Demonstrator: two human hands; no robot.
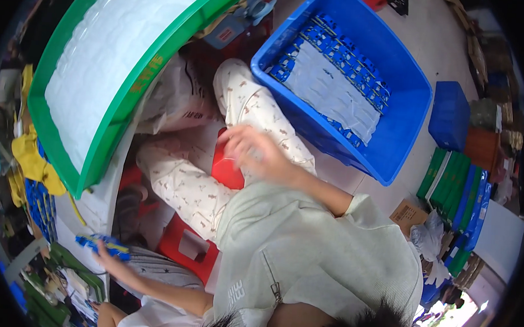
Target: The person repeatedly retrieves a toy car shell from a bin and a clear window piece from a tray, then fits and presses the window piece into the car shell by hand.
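Note:
My left hand (104, 258) reaches out to the left, holding a flat blue-and-yellow piece (106, 246) over the edge of a white table. What the piece is exactly, I cannot make out. Blurred by motion, my right hand (255, 153) hovers above my lap with its fingers loosely apart and nothing visible in them. To the right of my knees, a blue tub (405, 91) holds rows of blue parts (345, 52), partly covered by a white sheet (331, 93). A green bin (113, 117) lined with white plastic (119, 55) stands at the upper left.
Red stools (186, 251) stand by my legs. A person in a white top (162, 319) sits close on my left. Yellow cloth (37, 157) and blue strips (39, 208) lie beyond the green bin. Stacked green crates (447, 182) and a cardboard box (408, 215) are at right.

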